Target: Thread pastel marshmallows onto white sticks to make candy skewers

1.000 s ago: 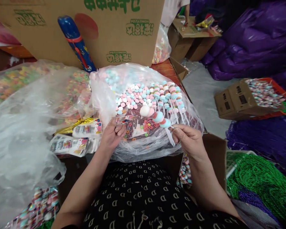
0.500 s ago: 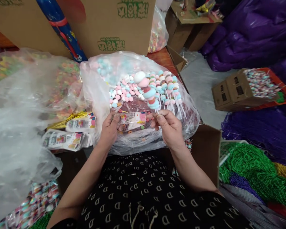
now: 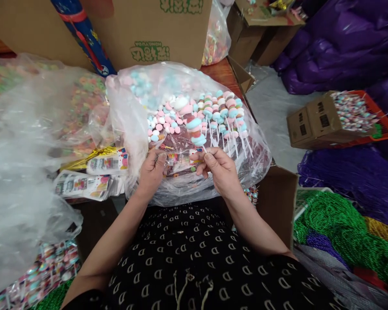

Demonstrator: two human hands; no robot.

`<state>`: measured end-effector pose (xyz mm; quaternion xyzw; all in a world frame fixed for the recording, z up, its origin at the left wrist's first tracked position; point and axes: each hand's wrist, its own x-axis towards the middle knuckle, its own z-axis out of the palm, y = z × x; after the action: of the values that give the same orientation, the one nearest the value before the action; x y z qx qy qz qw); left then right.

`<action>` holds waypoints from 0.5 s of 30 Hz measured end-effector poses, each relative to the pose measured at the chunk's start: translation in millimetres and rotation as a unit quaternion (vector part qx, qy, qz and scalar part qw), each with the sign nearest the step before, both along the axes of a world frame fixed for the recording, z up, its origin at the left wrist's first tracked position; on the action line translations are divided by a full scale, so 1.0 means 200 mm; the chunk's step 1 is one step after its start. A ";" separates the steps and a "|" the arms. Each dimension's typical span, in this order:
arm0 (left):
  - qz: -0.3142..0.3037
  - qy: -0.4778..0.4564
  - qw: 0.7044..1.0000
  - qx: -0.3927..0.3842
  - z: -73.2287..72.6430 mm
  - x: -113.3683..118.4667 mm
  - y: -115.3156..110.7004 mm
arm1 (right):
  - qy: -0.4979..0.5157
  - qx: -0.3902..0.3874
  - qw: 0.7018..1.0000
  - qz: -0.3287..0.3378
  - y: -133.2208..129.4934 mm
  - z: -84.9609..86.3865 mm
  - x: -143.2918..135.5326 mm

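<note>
My left hand [image 3: 151,173] is closed, pinching one end of a small clear printed bag [image 3: 178,159]. My right hand [image 3: 222,171] grips the thin white stick of a marshmallow skewer [image 3: 196,130], which points up and away from me. Its stack is blue, pink and white with reddish-brown bands. The right fingers reach the bag's right end; whether they touch it I cannot tell. Beyond lie loose pink, white and blue marshmallows [image 3: 166,123]. To their right several more marshmallow skewers [image 3: 226,110] lie with sticks towards me.
A large clear plastic bag [image 3: 139,189] spreads under the work. To the left are stacked printed bags [image 3: 84,186], gold ties [image 3: 79,160] and a plastic sack of colourful rings [image 3: 87,99]. A cardboard box [image 3: 168,30] stands behind. An open carton [image 3: 278,189] sits at right.
My right hand and the marshmallow skewer have moved left, closer to my left hand. The skewer now overlaps the loose marshmallows more. My left hand still pinches the printed bag.
</note>
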<state>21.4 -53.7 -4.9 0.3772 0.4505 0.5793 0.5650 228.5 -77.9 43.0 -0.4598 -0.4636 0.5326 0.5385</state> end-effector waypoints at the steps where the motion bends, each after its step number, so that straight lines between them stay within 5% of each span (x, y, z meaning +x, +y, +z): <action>1: 0.004 -0.003 1.000 -0.007 0.00 0.00 0.00 | -0.006 0.005 1.000 -0.010 0.00 0.00 0.00; 6: 0.020 -0.010 1.000 -0.007 0.03 0.01 0.01 | -0.055 0.040 0.993 -0.094 0.00 -0.01 0.04; 15: 0.012 0.022 1.000 0.005 0.03 0.02 -0.01 | -0.003 -0.009 0.998 -0.064 0.01 -0.03 0.03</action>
<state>24.9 -55.3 0.3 0.3871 0.4647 0.5799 0.5459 234.0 -76.9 37.6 -0.4954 -0.4300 0.4997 0.5657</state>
